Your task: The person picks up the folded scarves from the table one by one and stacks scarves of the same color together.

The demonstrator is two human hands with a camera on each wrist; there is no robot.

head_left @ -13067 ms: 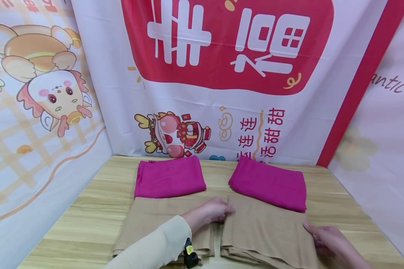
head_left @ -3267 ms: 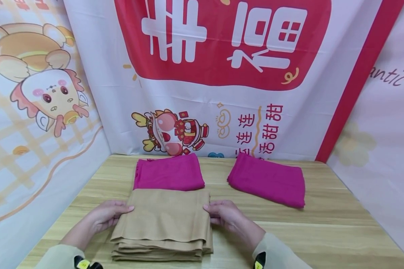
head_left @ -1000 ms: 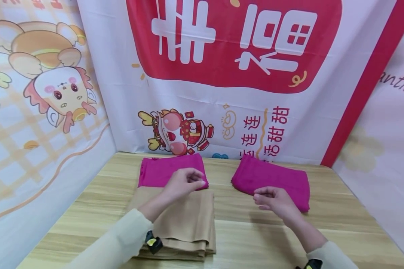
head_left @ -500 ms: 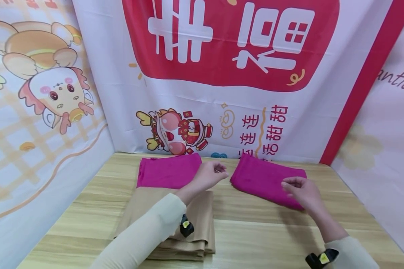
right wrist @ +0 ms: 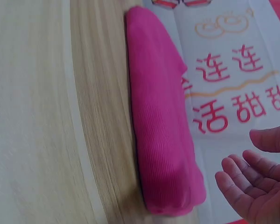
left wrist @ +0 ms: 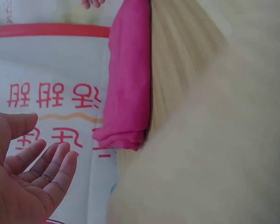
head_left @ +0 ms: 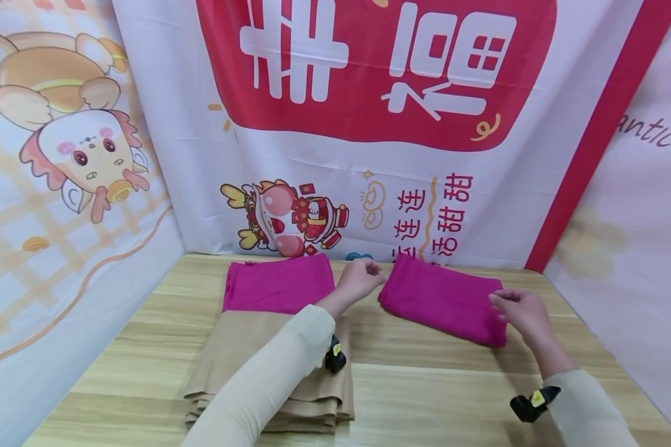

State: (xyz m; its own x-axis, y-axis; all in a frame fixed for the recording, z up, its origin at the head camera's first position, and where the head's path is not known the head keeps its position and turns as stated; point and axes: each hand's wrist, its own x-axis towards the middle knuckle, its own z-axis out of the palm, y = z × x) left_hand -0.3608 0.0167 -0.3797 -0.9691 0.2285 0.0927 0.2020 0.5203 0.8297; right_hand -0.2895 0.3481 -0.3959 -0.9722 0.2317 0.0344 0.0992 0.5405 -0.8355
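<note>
A folded magenta cloth (head_left: pixel 444 301) lies at the back right of the table. Close to its left end is my left hand (head_left: pixel 360 280), held in the air with the fingers relaxed. By its right end hovers my right hand (head_left: pixel 524 312), thumb and fingers apart and loosely bent. Both wrist views show a gap between each palm and the magenta cloth (right wrist: pixel 161 126), and neither hand holds anything. At the back left is a second folded magenta cloth (head_left: pixel 276 284). In front of that sits a stack of folded tan cloths (head_left: pixel 235 354), partly covered by my left sleeve.
The wooden table (head_left: pixel 425 397) has bare surface at front right. A white and red printed banner (head_left: pixel 369 149) hangs directly behind the table. Printed sheets enclose the left and right sides. Black wrist devices (head_left: pixel 537 403) are strapped over both cuffs.
The tan cloth once gripped at the right now lies on the left tan stack. Both hands have let go and moved right and back, to the ends of the right magenta cloth.
</note>
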